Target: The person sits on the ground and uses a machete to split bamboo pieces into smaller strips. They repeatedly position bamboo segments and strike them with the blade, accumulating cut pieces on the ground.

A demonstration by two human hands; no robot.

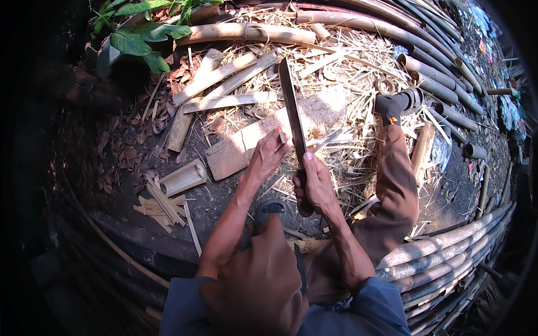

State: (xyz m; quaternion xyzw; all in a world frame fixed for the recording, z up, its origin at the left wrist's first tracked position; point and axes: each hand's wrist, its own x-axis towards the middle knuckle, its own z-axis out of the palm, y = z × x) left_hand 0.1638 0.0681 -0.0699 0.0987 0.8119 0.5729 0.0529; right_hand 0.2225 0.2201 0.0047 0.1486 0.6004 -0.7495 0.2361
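Long knife [291,109] stands blade-up in front of the person, tip pointing away toward the straw. Right hand [315,187] is clenched round the dark handle low down, blade rising from the fist. Left hand [268,157] is just beside the blade w/ fingers curled, pinching a thin sliver of bamboo [282,136] against the edge; sliver is small, hard to make out.

Handling, as a guess: knife looks stiff, fairly heavy, steel w/ a sharp edge, so take it by the handle only, never the blade. The sliver looks light, rigid along the grain, prob. splintery and apt to split; hold near its end, fingertips kept off the cutting edge.

Under the hands lies a flat wood plank [263,134] on bare ground. Round it: split bamboo slats [224,84], a short bamboo tube section [183,177], a heap of small cut sticks [159,204], dry straw and leaves. Person's leg in brown trousers [395,190] stretches out right, dark sock at the foot. Long bamboo poles [443,249] curve along the right and top. Green leafy plant [140,33] top left.
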